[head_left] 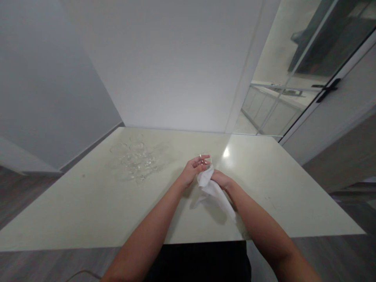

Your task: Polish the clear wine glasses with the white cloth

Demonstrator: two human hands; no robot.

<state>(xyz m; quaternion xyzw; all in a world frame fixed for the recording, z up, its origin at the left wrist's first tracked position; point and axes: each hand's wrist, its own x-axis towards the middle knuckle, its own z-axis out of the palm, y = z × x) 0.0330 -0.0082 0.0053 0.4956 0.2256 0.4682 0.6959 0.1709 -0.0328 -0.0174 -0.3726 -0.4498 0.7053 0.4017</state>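
Observation:
My left hand (194, 169) is closed round a small clear glass (206, 159), held just above the pale table (88, 203). My right hand (221, 179) grips a white cloth (214, 190) and presses it against the glass. The cloth's loose end hangs down along my right forearm toward the table's near edge. Both hands meet near the middle of the table.
A cluster of several clear glasses (135, 158) stands at the table's far left, close to the white wall. A glass door with a black handle (326, 90) is at the right. Grey floor surrounds the table.

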